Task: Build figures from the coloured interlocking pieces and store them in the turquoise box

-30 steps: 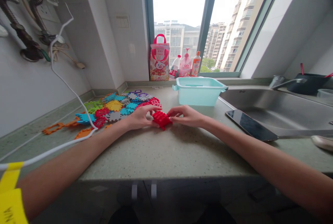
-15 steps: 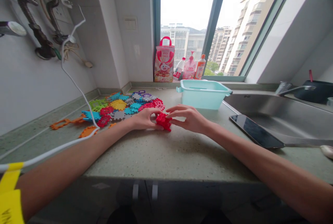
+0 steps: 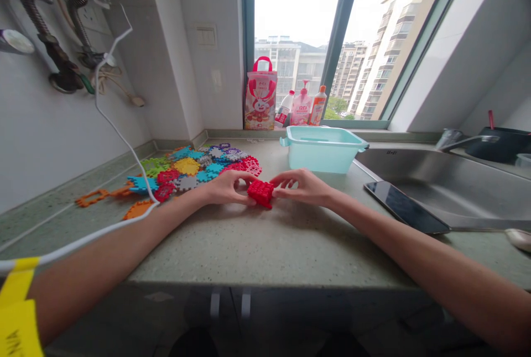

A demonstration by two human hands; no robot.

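Observation:
Between my hands, on the counter, is a small red block of interlocking plastic pieces, with a toothed, openwork surface. My left hand grips its left side, thumb low and fingers at the upper edge. At the right side, my right hand holds it with thumb and fingertips. Just beyond my left hand lies a loose heap of flat interlocking plastic pieces in red, yellow, blue, green, grey, purple and orange. The underside of the block is hidden.
A light turquoise plastic tub stands behind my right hand. To the right, a phone lies by the steel sink. A white cable crosses the left side. A pink bag and several bottles stand at the window.
My right hand has shifted from the block's top to its right side, leaving more of the top face uncovered. My left hand keeps its grip. The view has moved slightly.

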